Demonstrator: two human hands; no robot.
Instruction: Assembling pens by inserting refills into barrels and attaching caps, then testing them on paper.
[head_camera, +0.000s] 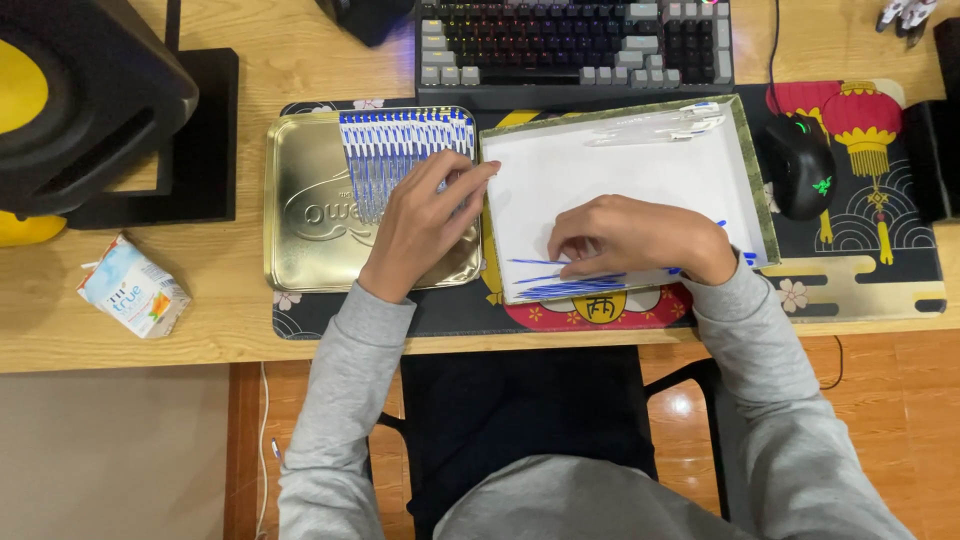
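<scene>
Overhead view of two hands at work over a pair of trays on a wooden desk (250, 70). The left hand (420, 225) lies with its fingers extended and slightly spread, the fingertips (478, 172) resting on the right end of a row of blue-and-white pens (400, 160) laid side by side in a gold metal tin lid (310, 230); whether any pen is actually pinched cannot be told. The right hand (635, 238) is curled palm down, its fingertips (562, 262) bent toward a small heap of thin blue refills (560, 285) at the lower edge of a white-lined box lid (620, 170); the fingers appear closed around or upon one refill, though the grip itself is hidden beneath the hand. A few clear pen barrels (660, 125) lie along the upper edge of the same box (near its far right corner). Both trays sit just beside each other on a dark desk mat (880, 270) printed with red lanterns. Beyond them stands a mechanical keyboard (575, 45); a black mouse (800, 165) rests to the right of the box. To the far left are a black-and-yellow speaker (85, 100) and a small drink carton (132, 288), lying on its side. Grey sleeves (345, 400) cover both forearms.
</scene>
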